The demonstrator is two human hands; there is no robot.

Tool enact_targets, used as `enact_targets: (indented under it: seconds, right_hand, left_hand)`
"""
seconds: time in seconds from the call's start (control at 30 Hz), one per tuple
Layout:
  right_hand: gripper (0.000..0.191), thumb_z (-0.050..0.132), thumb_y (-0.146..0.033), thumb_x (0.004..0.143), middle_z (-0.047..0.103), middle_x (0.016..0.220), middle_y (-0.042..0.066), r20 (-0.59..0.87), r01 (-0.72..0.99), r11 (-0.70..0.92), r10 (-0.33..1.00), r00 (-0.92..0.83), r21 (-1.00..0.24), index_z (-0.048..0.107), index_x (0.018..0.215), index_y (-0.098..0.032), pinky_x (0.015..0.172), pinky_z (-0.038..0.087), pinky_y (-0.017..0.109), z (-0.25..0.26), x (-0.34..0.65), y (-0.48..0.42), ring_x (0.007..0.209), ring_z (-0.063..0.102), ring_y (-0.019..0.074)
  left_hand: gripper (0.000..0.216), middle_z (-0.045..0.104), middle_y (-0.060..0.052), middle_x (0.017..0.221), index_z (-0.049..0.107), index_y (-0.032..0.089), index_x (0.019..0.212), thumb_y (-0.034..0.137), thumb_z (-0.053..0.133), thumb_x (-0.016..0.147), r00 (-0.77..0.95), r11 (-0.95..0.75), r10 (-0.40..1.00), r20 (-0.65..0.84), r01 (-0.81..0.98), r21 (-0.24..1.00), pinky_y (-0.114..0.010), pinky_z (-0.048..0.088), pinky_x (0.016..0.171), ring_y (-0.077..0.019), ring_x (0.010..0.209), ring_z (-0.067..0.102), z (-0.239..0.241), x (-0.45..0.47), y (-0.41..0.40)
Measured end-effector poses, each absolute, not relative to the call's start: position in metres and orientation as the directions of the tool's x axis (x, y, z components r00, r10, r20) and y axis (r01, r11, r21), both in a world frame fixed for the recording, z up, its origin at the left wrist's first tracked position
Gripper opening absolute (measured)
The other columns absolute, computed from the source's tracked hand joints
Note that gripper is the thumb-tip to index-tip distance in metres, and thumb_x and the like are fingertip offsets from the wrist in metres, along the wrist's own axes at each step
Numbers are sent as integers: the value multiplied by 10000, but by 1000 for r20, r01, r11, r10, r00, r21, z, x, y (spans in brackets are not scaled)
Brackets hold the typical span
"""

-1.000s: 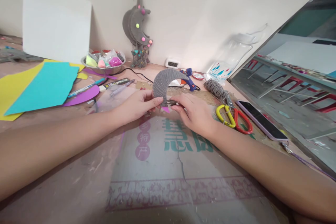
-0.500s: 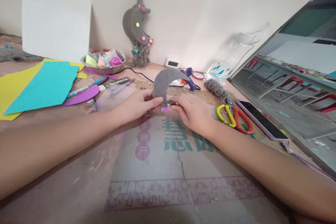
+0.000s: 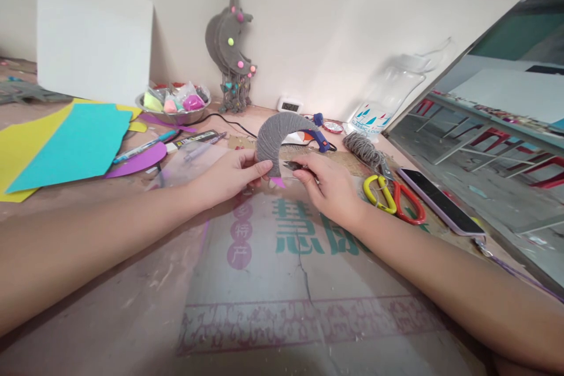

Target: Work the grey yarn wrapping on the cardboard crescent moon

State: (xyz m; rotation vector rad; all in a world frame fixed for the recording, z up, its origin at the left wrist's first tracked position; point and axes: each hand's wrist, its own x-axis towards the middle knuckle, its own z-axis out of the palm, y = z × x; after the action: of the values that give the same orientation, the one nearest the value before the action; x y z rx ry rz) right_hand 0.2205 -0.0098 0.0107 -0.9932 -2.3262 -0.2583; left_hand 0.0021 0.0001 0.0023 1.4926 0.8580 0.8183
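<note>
The left hand pinches the lower end of a grey yarn-wrapped crescent between thumb and fingers, closed on it. The crescent stands upright above the table, near the middle of the scene, and its upper tip curves to the right. A small pink tip shows under its lower end.

The right hand is just to the right of the crescent. Its fingers are closed on a small dark metal tool, maybe small snips, I cannot tell exactly. The point of the tool is just beside the lower end of the crescent.

To the right of the right hand lie scissors with yellow and red handles, and further right a phone. Behind them is a bundle of grey yarn, and a blue glue gun lies behind the crescent. On the far left are teal and yellow felt sheets and a metal bowl with colourful pieces. A finished grey moon decoration leans on the far wall.
</note>
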Motion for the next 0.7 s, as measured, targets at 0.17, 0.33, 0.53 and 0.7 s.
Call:
enact_targets:
  seconds: [0.17, 0.33, 0.53, 0.7]
  right_hand:
    - [235, 427, -293, 954, 666, 850, 65, 574, 710, 704, 585, -574, -8, 603, 1029, -156, 701, 448, 307, 10, 221, -9, 797, 608, 195]
    - [237, 433, -299, 953, 667, 855, 63, 575, 703, 711, 571, -586, 10, 610, 1018, -156, 713, 447, 307, 9, 221, -9, 793, 606, 192]
    - [232, 443, -292, 950, 673, 863, 68, 585, 687, 726, 547, -599, 25, 609, 1021, -147, 706, 451, 302, 10, 220, -9, 801, 616, 190]
    - [222, 438, -274, 952, 677, 838, 59, 592, 666, 743, 507, -627, 68, 618, 993, -150, 692, 447, 296, 11, 220, -9, 782, 618, 182]
  left_hand:
    - [279, 455, 41, 604, 512, 176, 758, 434, 580, 842, 489, -33, 872, 30, -3, 999, -192, 281, 450, -73, 507, 390, 1, 3, 0]
    - [294, 459, 38, 598, 503, 173, 749, 442, 586, 834, 481, -39, 876, 42, -17, 999, -196, 284, 459, -79, 511, 403, -2, 3, 2]
    - [287, 459, 37, 598, 505, 169, 746, 430, 585, 837, 474, -48, 879, 52, -19, 999, -197, 284, 472, -80, 522, 407, -1, 4, 2]
    - [292, 469, 32, 602, 497, 168, 727, 422, 586, 839, 454, -29, 890, 28, -5, 1000, -205, 274, 472, -79, 521, 399, 1, 4, 0]
